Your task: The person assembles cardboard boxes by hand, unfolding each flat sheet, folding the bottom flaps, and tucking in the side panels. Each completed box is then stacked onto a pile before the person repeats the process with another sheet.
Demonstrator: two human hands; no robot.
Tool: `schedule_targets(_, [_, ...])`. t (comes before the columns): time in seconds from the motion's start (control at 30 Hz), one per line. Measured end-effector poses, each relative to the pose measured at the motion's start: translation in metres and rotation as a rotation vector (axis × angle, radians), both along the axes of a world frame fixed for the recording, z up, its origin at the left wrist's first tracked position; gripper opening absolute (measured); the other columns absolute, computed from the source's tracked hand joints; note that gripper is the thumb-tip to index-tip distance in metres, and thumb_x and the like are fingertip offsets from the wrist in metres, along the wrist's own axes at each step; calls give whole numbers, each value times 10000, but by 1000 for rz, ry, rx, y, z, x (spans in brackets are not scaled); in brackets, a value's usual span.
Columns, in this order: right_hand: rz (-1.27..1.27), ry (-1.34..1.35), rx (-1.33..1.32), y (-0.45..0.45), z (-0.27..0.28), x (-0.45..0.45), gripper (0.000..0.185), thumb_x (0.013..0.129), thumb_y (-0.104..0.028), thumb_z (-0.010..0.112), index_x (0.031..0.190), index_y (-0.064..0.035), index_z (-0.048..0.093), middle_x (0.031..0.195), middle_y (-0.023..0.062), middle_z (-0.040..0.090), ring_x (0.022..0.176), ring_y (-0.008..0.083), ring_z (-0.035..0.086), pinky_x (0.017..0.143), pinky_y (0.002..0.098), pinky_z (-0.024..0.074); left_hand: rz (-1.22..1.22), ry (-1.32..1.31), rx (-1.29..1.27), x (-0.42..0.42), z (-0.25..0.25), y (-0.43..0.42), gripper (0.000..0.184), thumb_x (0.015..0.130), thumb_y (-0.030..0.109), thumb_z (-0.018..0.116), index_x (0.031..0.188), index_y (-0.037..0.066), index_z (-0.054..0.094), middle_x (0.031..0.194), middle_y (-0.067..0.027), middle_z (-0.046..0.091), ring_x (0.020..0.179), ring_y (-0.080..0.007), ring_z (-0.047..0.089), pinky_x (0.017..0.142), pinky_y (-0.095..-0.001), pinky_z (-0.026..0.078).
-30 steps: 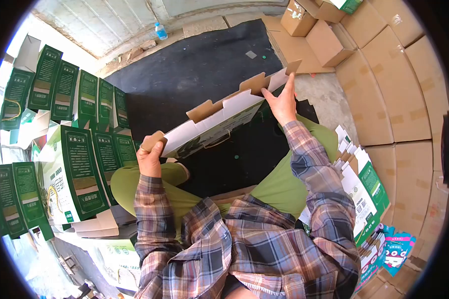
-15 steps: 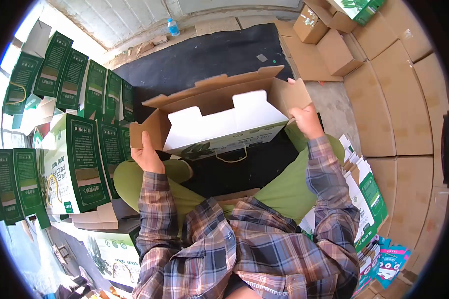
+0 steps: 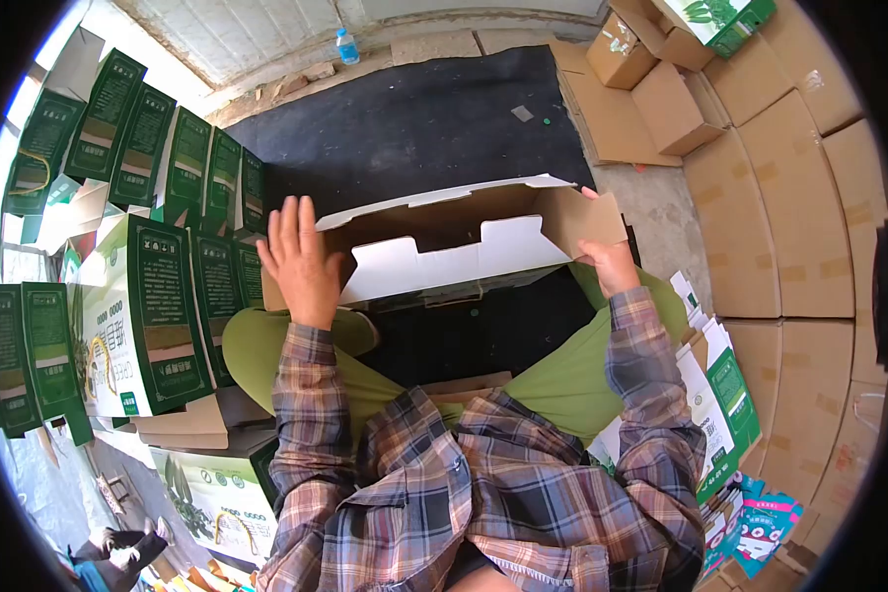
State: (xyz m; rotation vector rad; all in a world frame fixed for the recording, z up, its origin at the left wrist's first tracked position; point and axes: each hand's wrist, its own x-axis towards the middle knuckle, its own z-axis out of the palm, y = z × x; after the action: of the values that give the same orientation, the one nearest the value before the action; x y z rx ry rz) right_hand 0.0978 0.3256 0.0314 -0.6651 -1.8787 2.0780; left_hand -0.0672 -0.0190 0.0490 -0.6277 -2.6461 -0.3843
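An opened carton [image 3: 444, 266], white outside and brown inside, spans the space between my hands above my crossed legs. Its mouth faces up, with the long white flaps raised. My left hand [image 3: 304, 261] lies flat against the carton's left end, fingers spread. At the right end, my right hand [image 3: 610, 257] pinches the brown side flap between thumb and fingers. A corded handle on the near face is barely visible.
Green and white cartons [image 3: 168, 316] stand in rows at left. Brown boxes [image 3: 740, 217] are stacked at right, near flattened cartons [image 3: 720, 395]. A black mat [image 3: 414, 128] covers the floor; a blue bottle [image 3: 347, 46] stands behind it. Part of a person [image 3: 118, 557] shows at lower left.
The carton has gone from narrow and slanted to opened wide and nearly level, its mouth turned up. My left hand has let go of its flap and spread its fingers.
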Motion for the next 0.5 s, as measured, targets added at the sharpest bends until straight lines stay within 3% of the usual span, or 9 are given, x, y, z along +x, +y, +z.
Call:
schedule_targets(0.1, [-15,-6,-22,-2,1,2,639,789,27,477,1391,-158,366,1302,45,472,1123,175,521,845,350,515,-210,-128,137,0,-2,-3,937,547,100,820,1372,134,376,1391,-100,357,1309,-344,299,1066,-520,218])
schedule_targets(0.13, [-19,-7,-24,-1,0,2,639,789,27,477,1391,-158,366,1302,45,472,1123,175,521,845,350,515,-290,-157,261,0,-2,-4,863,488,239,858,1271,122,512,1341,-98,406,1277,-351,326,1059,-515,228])
schedule_targets(0.17, [-20,11,-27,-1,-2,1,623,808,22,478,1393,-157,361,1301,47,474,1123,175,522,847,355,515,-293,-159,260,3,-1,-7,863,488,239,858,1271,122,512,1341,-98,406,1277,-351,326,1059,-515,228])
schedule_targets(0.23, [-19,27,-32,3,-10,1,607,827,16,479,1395,-157,356,1299,48,477,1123,176,523,848,360,515,-485,-171,78,8,5,-12,690,487,374,832,1093,104,639,1210,-93,502,1183,-325,414,1043,-495,254])
schedule_targets(0.27, [-22,48,2,6,-16,0,604,835,17,471,1401,-153,346,1297,52,478,1121,176,525,847,347,515,-553,-241,128,8,3,-12,611,489,468,788,960,93,686,1068,-66,566,1071,-279,487,1025,-496,272])
schedule_targets(0.3, [-24,68,36,8,-21,1,601,843,19,463,1406,-149,337,1296,56,480,1119,176,527,845,334,514,-558,-303,127,9,-6,-15,618,518,508,765,963,88,681,991,-42,588,997,-251,525,1012,-512,278])
schedule_targets(0.43, [8,111,50,-2,-22,2,608,868,-95,558,1421,-118,306,1348,79,431,1203,200,462,944,349,449,-531,-326,6,10,-16,-19,669,573,595,701,979,63,671,1029,-50,602,1052,-253,530,1032,-531,247])
schedule_targets(0.5, [222,90,326,-16,-3,2,715,838,-194,666,1426,-61,282,1432,86,349,1302,181,348,1051,316,307,-524,-304,-33,11,-18,-19,695,599,629,669,986,52,663,1046,-63,605,1074,-262,528,1035,-528,236])
